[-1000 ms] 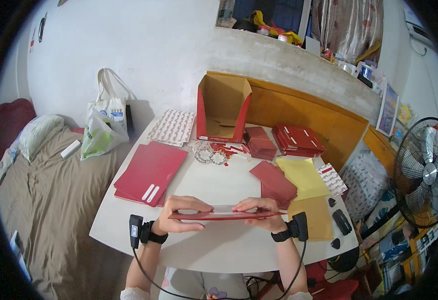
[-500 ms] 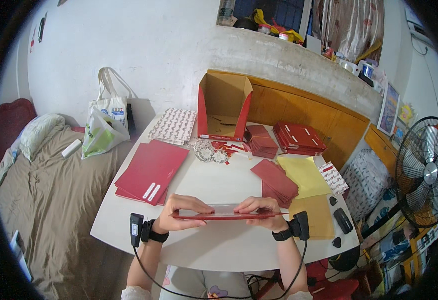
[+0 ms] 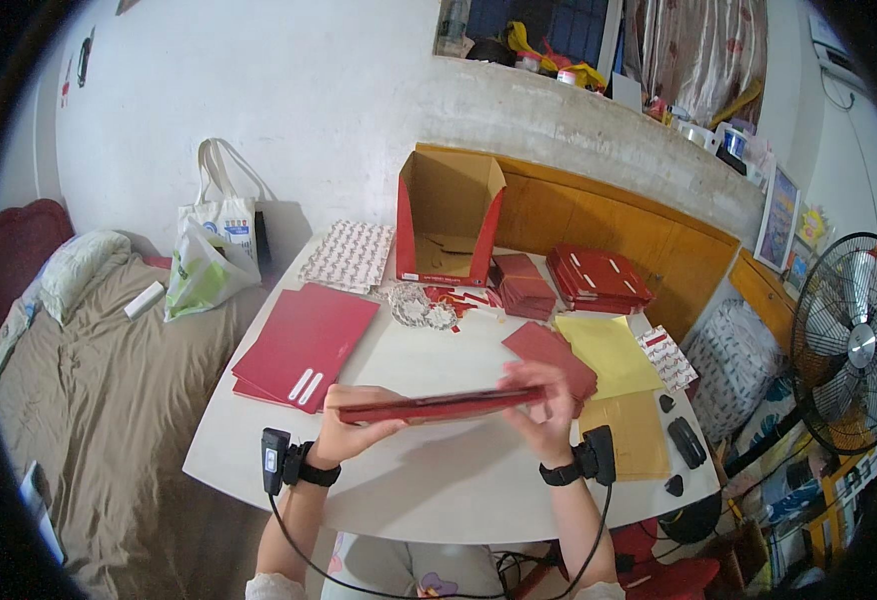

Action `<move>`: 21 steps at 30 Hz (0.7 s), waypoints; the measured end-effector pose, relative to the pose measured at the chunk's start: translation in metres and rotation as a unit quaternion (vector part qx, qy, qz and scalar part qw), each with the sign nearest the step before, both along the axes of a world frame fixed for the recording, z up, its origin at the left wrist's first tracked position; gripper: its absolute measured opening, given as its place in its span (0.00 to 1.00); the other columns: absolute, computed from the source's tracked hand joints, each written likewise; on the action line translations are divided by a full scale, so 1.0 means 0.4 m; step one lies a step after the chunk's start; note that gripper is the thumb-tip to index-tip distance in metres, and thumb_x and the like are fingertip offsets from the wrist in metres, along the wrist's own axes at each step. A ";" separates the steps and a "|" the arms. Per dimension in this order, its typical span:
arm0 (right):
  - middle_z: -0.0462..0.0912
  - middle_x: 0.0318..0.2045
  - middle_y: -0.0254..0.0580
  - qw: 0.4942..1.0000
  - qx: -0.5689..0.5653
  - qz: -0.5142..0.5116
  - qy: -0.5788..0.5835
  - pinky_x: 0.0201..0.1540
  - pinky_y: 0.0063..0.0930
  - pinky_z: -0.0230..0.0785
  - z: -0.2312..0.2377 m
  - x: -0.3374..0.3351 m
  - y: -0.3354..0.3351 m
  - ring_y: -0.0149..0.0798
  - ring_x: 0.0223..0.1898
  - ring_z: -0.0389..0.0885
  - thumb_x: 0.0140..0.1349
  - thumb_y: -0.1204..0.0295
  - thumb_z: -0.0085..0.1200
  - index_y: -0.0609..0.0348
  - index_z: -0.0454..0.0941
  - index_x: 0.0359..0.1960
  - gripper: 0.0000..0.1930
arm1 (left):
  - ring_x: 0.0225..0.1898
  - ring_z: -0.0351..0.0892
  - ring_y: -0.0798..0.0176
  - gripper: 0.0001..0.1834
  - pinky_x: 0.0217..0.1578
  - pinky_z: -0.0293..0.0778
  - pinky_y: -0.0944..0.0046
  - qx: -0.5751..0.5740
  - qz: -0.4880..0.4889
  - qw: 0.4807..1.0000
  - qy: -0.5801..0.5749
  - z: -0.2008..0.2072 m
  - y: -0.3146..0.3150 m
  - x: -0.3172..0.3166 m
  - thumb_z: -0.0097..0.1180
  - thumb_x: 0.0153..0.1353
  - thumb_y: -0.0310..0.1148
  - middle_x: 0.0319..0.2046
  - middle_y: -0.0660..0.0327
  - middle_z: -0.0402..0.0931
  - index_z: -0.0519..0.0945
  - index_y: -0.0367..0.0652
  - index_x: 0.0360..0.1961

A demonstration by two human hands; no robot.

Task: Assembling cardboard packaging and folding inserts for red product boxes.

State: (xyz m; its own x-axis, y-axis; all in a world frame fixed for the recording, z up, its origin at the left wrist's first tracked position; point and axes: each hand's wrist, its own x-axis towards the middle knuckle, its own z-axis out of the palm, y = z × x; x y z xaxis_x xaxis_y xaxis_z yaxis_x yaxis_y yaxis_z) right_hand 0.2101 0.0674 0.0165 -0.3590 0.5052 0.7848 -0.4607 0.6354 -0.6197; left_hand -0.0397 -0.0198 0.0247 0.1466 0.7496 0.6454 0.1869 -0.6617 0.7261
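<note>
Above the near part of the white table (image 3: 409, 497), a flat red card folder (image 3: 439, 407) is held up, seen almost edge-on, its right end a little higher. My left hand (image 3: 357, 425) grips its left end, thumb below and fingers behind. Around the right end is my right hand (image 3: 544, 410), its fingers slightly blurred, with the thumb side under the edge. The folder's broad faces are mostly hidden. To the left lies a stack of larger red card sheets (image 3: 304, 335) with two white slots. Smaller dark red envelopes (image 3: 549, 357) are fanned out at the right.
An open red cardboard box (image 3: 448, 262) stands at the back, beside bundled red envelopes (image 3: 521, 284) and stacked red folders (image 3: 599, 277). Patterned sheets (image 3: 347, 253), silvery-white scraps (image 3: 421, 308), yellow paper (image 3: 609, 352) and black devices (image 3: 687, 441) lie about. A fan (image 3: 859, 345) stands right.
The folder has tilted, its right end rising. My right hand has shifted from the top edge to the right end, while my left hand has moved slightly left.
</note>
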 end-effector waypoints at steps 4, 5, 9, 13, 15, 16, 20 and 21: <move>0.65 0.53 0.47 0.981 0.006 -0.177 0.080 0.57 0.35 0.58 0.047 0.003 -0.021 0.40 0.54 0.64 0.47 0.79 0.62 0.57 0.69 0.43 0.20 | 0.32 0.79 0.71 0.14 0.36 0.75 0.69 -0.053 0.090 0.977 -0.186 -0.019 -0.013 0.009 0.67 0.46 0.25 0.31 0.58 0.81 0.80 0.34 0.36; 0.66 0.51 0.46 0.960 0.074 -0.264 0.049 0.56 0.35 0.58 0.048 0.003 -0.023 0.39 0.54 0.64 0.46 0.80 0.62 0.57 0.71 0.39 0.18 | 0.33 0.78 0.71 0.16 0.37 0.74 0.69 -0.039 0.104 0.971 -0.211 -0.018 -0.010 0.012 0.67 0.47 0.26 0.32 0.58 0.81 0.79 0.34 0.37; 0.71 0.42 0.38 0.871 0.232 -0.431 -0.035 0.49 0.34 0.60 0.096 -0.018 -0.071 0.40 0.46 0.68 0.41 0.81 0.64 0.51 0.78 0.30 0.13 | 0.36 0.77 0.71 0.18 0.39 0.74 0.69 -0.045 0.113 0.974 -0.192 0.028 -0.011 0.022 0.67 0.48 0.26 0.36 0.59 0.80 0.78 0.34 0.40; 0.75 0.34 0.28 0.819 0.330 -0.457 -0.107 0.45 0.35 0.58 0.108 -0.061 -0.055 0.38 0.41 0.70 0.41 0.78 0.64 0.46 0.80 0.30 0.13 | 0.35 0.78 0.71 0.16 0.39 0.74 0.70 -0.076 0.105 0.976 -0.177 0.048 -0.017 0.032 0.66 0.49 0.27 0.35 0.59 0.81 0.78 0.34 0.40; 0.76 0.32 0.26 0.815 0.347 -0.447 -0.122 0.45 0.34 0.58 0.116 -0.075 -0.051 0.36 0.38 0.72 0.42 0.79 0.63 0.47 0.79 0.30 0.13 | 0.35 0.78 0.71 0.16 0.39 0.74 0.70 -0.085 0.102 0.974 -0.185 0.053 -0.020 0.033 0.66 0.50 0.27 0.35 0.59 0.81 0.78 0.34 0.40; 0.76 0.32 0.26 0.815 0.348 -0.447 -0.121 0.45 0.34 0.58 0.117 -0.077 -0.050 0.36 0.38 0.72 0.42 0.79 0.63 0.47 0.79 0.30 0.13 | 0.35 0.78 0.71 0.15 0.39 0.74 0.70 -0.096 0.099 0.971 -0.194 0.054 -0.021 0.034 0.65 0.50 0.27 0.35 0.59 0.81 0.78 0.34 0.40; 0.76 0.32 0.26 0.809 0.356 -0.446 -0.144 0.45 0.35 0.58 0.120 -0.078 -0.045 0.36 0.38 0.72 0.43 0.78 0.62 0.48 0.79 0.30 0.12 | 0.34 0.78 0.72 0.14 0.38 0.74 0.70 -0.094 0.103 0.972 -0.188 0.052 -0.018 0.029 0.64 0.51 0.27 0.35 0.59 0.81 0.79 0.34 0.39; 0.76 0.32 0.26 0.803 0.366 -0.445 -0.150 0.45 0.35 0.58 0.123 -0.079 -0.044 0.36 0.38 0.72 0.43 0.78 0.62 0.49 0.79 0.30 0.12 | 0.34 0.77 0.72 0.14 0.38 0.74 0.70 -0.088 0.099 0.975 -0.179 0.050 -0.015 0.025 0.64 0.52 0.28 0.34 0.59 0.81 0.79 0.34 0.39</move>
State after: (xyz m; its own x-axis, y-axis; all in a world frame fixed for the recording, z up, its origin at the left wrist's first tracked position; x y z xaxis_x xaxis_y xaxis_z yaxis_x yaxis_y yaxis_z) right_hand 0.1787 0.0498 0.0655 -0.3396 0.1089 0.9342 0.4789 0.8749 0.0722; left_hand -0.0298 -0.0259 0.0448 -0.2235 0.8443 0.4870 0.0129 -0.4970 0.8676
